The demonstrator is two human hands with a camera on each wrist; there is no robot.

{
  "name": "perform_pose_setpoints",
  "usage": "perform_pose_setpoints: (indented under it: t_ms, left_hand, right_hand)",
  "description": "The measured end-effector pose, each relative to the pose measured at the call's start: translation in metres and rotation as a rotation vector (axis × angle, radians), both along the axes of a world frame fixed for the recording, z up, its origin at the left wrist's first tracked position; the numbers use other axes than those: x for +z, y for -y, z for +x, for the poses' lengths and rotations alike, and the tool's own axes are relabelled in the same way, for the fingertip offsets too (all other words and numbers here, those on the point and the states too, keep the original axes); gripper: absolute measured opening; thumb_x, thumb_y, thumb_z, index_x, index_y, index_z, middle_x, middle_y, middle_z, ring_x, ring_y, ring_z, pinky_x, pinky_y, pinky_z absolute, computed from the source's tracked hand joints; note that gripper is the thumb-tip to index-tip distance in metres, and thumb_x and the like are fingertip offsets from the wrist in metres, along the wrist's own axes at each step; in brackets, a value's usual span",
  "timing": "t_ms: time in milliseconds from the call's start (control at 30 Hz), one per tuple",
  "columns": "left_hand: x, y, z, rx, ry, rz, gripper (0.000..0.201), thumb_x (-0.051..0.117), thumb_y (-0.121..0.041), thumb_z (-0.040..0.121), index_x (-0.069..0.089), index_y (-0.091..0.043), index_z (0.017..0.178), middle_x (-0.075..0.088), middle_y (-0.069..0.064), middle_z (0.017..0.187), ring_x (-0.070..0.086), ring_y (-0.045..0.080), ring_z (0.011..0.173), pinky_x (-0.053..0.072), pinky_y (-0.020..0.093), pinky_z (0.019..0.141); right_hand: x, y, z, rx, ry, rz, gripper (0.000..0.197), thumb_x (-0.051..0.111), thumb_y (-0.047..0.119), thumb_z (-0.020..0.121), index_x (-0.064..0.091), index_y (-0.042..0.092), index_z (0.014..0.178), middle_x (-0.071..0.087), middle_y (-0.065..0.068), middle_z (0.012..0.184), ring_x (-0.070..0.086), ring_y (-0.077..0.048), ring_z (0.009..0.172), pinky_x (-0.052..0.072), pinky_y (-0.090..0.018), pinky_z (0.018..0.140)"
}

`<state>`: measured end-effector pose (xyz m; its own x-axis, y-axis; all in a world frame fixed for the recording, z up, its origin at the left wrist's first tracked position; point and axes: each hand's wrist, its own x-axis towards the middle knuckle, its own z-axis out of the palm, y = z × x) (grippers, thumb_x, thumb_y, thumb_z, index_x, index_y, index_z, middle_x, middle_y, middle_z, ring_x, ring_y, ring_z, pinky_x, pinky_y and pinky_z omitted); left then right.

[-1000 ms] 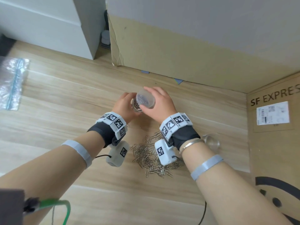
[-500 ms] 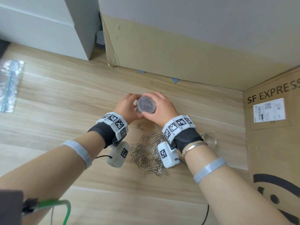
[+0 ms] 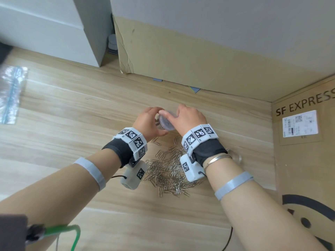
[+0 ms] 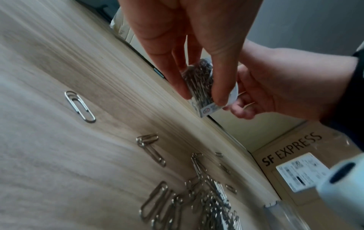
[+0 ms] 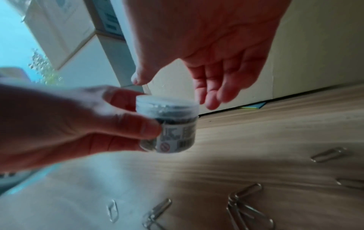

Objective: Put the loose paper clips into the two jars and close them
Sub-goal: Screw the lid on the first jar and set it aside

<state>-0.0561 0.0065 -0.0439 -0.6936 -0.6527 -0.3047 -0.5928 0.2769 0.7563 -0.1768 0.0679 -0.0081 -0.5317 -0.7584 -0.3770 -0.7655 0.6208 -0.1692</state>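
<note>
A small clear jar (image 3: pixel 165 122) full of paper clips, with a printed label, is held just above the wooden table. My left hand (image 3: pixel 146 122) pinches its body between thumb and fingers. A clear lid (image 5: pixel 167 104) sits on the jar (image 5: pixel 173 129). My right hand (image 5: pixel 173 90) hovers over the lid with its fingers relaxed and spread. Its thumb tip is close to the rim, and whether it touches I cannot tell. Loose paper clips (image 3: pixel 168 171) lie in a heap under both wrists. A second clear jar (image 3: pixel 234 156) stands behind my right wrist, mostly hidden.
A tall cardboard sheet (image 3: pixel 199 57) stands along the back of the table. An SF Express box (image 3: pixel 304 142) blocks the right side. A clear zip bag (image 3: pixel 10 95) lies at the far left. A white cabinet (image 3: pixel 54 29) stands at the back left.
The right hand brought the lid down from a tilt above the jar onto its mouth. Its fingers have since loosened, and the jar now tips toward me in the left hand.
</note>
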Motion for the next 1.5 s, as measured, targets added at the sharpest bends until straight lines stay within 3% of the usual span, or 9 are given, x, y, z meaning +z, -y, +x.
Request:
perform_pose_setpoints:
  t_ms: [133, 367, 500, 667, 833, 1067, 1233, 1367, 1500]
  left_hand:
    - [0.000, 0.004, -0.001, 0.041, -0.002, 0.049, 0.063, 0.076, -0.015, 0.072, 0.047, -0.008, 0.127, 0.059, 0.007, 0.125, 0.053, 0.008, 0.088, 0.041, 0.015, 0.077]
    - [-0.002, 0.005, -0.003, 0.043, -0.012, 0.023, 0.061, 0.077, -0.013, 0.070, 0.050, -0.010, 0.125, 0.062, 0.004, 0.123, 0.051, 0.004, 0.087, 0.038, 0.007, 0.072]
    - [-0.002, 0.011, -0.008, 0.108, -0.076, 0.009, 0.060, 0.077, -0.015, 0.070, 0.050, -0.009, 0.123, 0.063, 0.006, 0.121, 0.054, 0.006, 0.088, 0.043, 0.013, 0.075]
    - [-0.001, 0.036, -0.024, 0.106, -0.096, -0.026, 0.064, 0.080, -0.014, 0.066, 0.050, -0.008, 0.122, 0.055, 0.008, 0.127, 0.057, 0.014, 0.096, 0.046, 0.019, 0.081]
    - [-0.014, 0.070, -0.037, 0.143, 0.017, -0.093, 0.071, 0.083, -0.016, 0.062, 0.051, -0.010, 0.125, 0.047, 0.011, 0.128, 0.052, 0.027, 0.110, 0.045, 0.038, 0.100]
    - [-0.026, 0.098, -0.046, 0.202, -0.023, -0.062, 0.075, 0.081, -0.010, 0.063, 0.047, -0.011, 0.130, 0.055, 0.011, 0.123, 0.061, 0.026, 0.100, 0.051, 0.029, 0.087]
    - [-0.036, 0.101, -0.047, 0.234, -0.029, -0.060, 0.068, 0.083, -0.016, 0.063, 0.052, -0.009, 0.123, 0.057, 0.012, 0.122, 0.063, 0.028, 0.100, 0.054, 0.037, 0.086]
    - [-0.043, 0.101, -0.047, 0.238, -0.013, -0.063, 0.071, 0.082, -0.019, 0.064, 0.050, -0.012, 0.126, 0.053, 0.012, 0.127, 0.061, 0.028, 0.105, 0.051, 0.035, 0.090]
    - [-0.039, 0.091, -0.050, 0.222, 0.029, -0.141, 0.087, 0.080, -0.024, 0.067, 0.033, -0.023, 0.140, 0.038, 0.016, 0.137, 0.040, 0.031, 0.125, 0.034, 0.038, 0.107]
  right_hand:
    - [0.002, -0.003, -0.005, 0.108, 0.266, -0.026, 0.068, 0.064, 0.055, 0.075, 0.041, 0.027, 0.132, 0.051, 0.001, 0.132, 0.052, -0.017, 0.117, 0.043, -0.032, 0.094]
    - [-0.002, 0.001, -0.003, 0.016, 0.173, -0.069, 0.065, 0.070, 0.056, 0.066, 0.055, 0.018, 0.117, 0.061, -0.001, 0.114, 0.058, -0.017, 0.104, 0.049, -0.029, 0.085]
    - [0.000, 0.003, -0.004, -0.068, 0.259, -0.215, 0.065, 0.073, 0.048, 0.069, 0.053, 0.021, 0.124, 0.057, -0.001, 0.122, 0.054, -0.016, 0.113, 0.045, -0.028, 0.095]
    - [-0.008, 0.020, -0.010, -0.244, 0.524, -0.326, 0.053, 0.054, 0.046, 0.088, 0.047, 0.021, 0.134, 0.055, -0.002, 0.135, 0.055, -0.019, 0.119, 0.043, -0.034, 0.103]
    - [-0.019, 0.053, -0.019, -0.358, 0.536, -0.423, 0.039, 0.036, 0.032, 0.099, 0.059, 0.013, 0.124, 0.065, -0.010, 0.122, 0.064, -0.029, 0.108, 0.049, -0.043, 0.098]
    - [-0.035, 0.082, -0.022, -0.364, 0.539, -0.411, 0.039, 0.033, 0.030, 0.099, 0.062, 0.011, 0.116, 0.067, -0.013, 0.117, 0.065, -0.031, 0.103, 0.050, -0.046, 0.093]
    - [-0.048, 0.089, -0.022, -0.384, 0.541, -0.418, 0.038, 0.034, 0.026, 0.098, 0.062, 0.003, 0.108, 0.067, -0.019, 0.112, 0.065, -0.037, 0.099, 0.050, -0.050, 0.090]
    - [-0.049, 0.088, -0.020, -0.381, 0.548, -0.397, 0.036, 0.036, 0.025, 0.098, 0.059, 0.012, 0.123, 0.066, -0.010, 0.121, 0.063, -0.030, 0.108, 0.048, -0.044, 0.097]
    - [-0.041, 0.079, -0.028, -0.367, 0.503, -0.355, 0.036, 0.039, 0.022, 0.097, 0.055, 0.014, 0.128, 0.063, -0.009, 0.125, 0.057, -0.025, 0.117, 0.042, -0.032, 0.103]
